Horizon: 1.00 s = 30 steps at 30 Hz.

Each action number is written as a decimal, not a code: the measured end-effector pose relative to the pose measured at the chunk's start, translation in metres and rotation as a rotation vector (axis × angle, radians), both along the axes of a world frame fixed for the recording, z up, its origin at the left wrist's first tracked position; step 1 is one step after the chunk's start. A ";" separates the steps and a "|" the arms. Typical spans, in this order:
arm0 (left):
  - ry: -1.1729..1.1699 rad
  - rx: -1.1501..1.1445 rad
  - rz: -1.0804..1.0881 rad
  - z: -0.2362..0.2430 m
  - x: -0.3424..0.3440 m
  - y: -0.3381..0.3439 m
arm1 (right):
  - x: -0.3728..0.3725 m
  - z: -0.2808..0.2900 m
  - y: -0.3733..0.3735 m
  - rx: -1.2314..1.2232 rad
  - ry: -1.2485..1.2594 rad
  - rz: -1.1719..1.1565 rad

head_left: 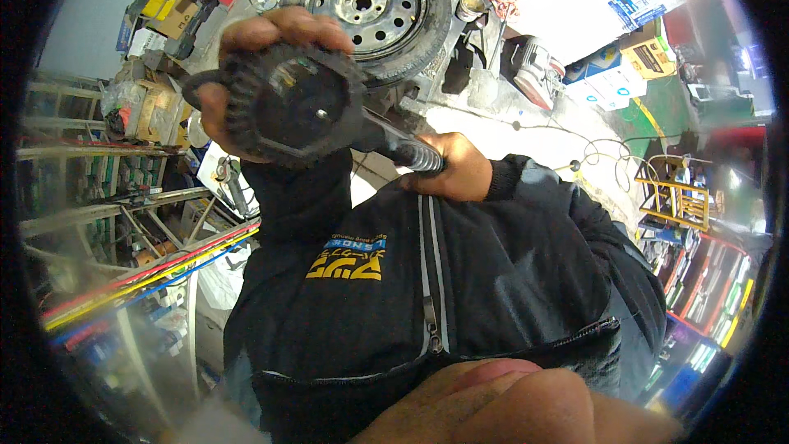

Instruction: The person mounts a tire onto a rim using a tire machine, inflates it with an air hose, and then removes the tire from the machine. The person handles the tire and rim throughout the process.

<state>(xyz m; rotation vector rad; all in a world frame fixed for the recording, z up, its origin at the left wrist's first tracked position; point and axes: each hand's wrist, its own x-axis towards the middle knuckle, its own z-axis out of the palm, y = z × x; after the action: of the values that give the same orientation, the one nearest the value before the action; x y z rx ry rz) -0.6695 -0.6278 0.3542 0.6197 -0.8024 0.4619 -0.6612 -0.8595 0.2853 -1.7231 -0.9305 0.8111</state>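
Note:
Close in front of my chest is a black hand tool (pixel 300 103) with a large round head, a ridged rim and a dark, glassy face. I cannot tell its exact kind. My left hand (pixel 275 37) is closed around the head, with fingers over its far rim and the thumb at its left side. A dark loop sticks out by that thumb. From the head a black handle runs right to a ribbed end, where my right hand (pixel 462 166) is closed on it. Part of the handle is hidden by the right fingers.
A tyre on a steel wheel (pixel 399 15) lies beyond my hands. To its right are an open can (pixel 471 6), a white-and-red machine (pixel 538 74), a cardboard box (pixel 649 53) and loose cables. Metal racks (pixel 107 222) stand at left, a yellow wooden frame (pixel 675 205) at right.

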 end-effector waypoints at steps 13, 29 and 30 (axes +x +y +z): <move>0.333 0.466 0.209 0.001 0.127 -0.077 | 0.183 -0.020 -0.038 0.266 0.151 0.460; -0.120 2.609 0.860 -0.144 0.256 -0.055 | 0.315 -0.012 -0.113 0.224 0.100 0.139; -0.218 2.784 0.879 -0.157 0.265 -0.051 | 0.316 -0.014 -0.112 0.225 0.103 0.101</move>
<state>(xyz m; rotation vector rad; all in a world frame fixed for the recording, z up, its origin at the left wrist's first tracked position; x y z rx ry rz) -0.4041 -0.6790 0.1971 3.6013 -0.8626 -0.2377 -0.3456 -0.9716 0.2715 -1.4372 -1.0054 0.8200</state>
